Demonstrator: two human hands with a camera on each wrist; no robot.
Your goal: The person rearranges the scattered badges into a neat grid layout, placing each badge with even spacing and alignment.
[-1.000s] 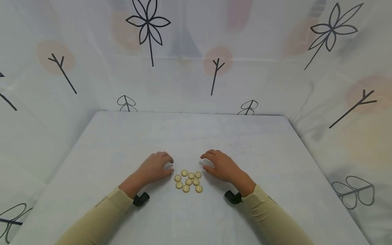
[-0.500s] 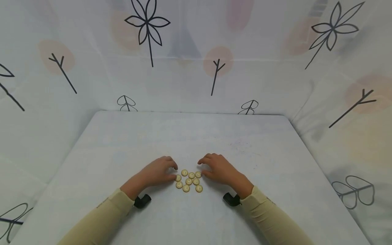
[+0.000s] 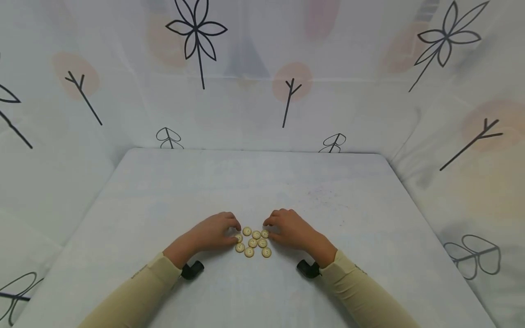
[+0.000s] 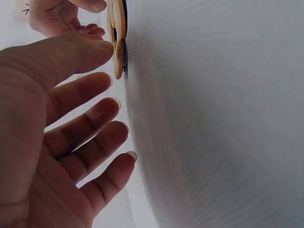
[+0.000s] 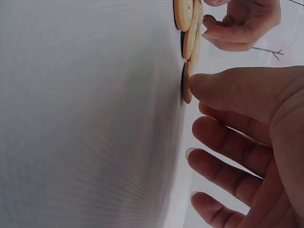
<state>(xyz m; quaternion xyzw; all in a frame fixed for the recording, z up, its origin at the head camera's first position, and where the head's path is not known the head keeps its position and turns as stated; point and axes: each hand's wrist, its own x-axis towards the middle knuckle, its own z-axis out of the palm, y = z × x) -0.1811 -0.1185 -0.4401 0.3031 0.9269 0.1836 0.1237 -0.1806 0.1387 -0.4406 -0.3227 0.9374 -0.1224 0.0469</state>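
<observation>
Several round, pale wooden buttons point(image 3: 252, 243) lie flat in a loose cluster on the white table. On the cluster's left side, my left hand point(image 3: 215, 231) has its thumb tip at the edge of a button point(image 4: 118, 64), its index fingertip just beyond. Its other fingers spread loosely near the tabletop. From the opposite side my right hand point(image 3: 293, 229) reaches in, the thumb touching the upper right button point(image 5: 188, 88). That hand's fingers are relaxed and slightly bent. Neither hand has lifted a button; all of them lie on the table.
The white table point(image 3: 254, 182) stretches out around the buttons. Behind it and at both sides hangs a pale cloth point(image 3: 246, 114) printed with line-drawn plants. A black wrist camera point(image 3: 192, 270) sits under the left wrist, another black camera point(image 3: 308, 269) under the right.
Both hands have moved inward and slightly toward the body, from beside the cluster to its left and right edges. The buttons have barely moved.
</observation>
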